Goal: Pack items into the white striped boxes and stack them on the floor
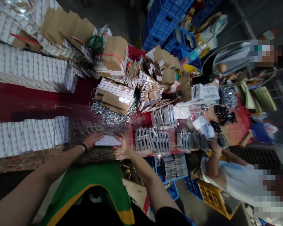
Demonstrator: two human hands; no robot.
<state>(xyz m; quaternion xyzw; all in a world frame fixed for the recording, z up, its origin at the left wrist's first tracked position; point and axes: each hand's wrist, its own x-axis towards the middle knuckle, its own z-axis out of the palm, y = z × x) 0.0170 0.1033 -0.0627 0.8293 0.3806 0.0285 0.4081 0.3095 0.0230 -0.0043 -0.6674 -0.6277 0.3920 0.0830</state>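
Observation:
A small flat white box (108,141) with faint printed lines lies low over the near edge of the table, between my two hands. My left hand (93,140), with a dark band at the wrist, grips its left end. At the opposite end, the fingers of my right hand (123,143) close on the box. Just beyond it, a heap of loose metal screws or pins (108,116) spreads over the table, under a stack of folded cardboard cartons (115,97). Packs of metal parts in clear plastic (152,140) lie to the right of my right hand.
A row of white boxes (30,135) stands at left, with taller stacks (28,67) behind. Bundled brown cartons (114,53) and blue crates (160,22) are at the back. A co-worker's hand (215,148) touches the table at right; another person is across.

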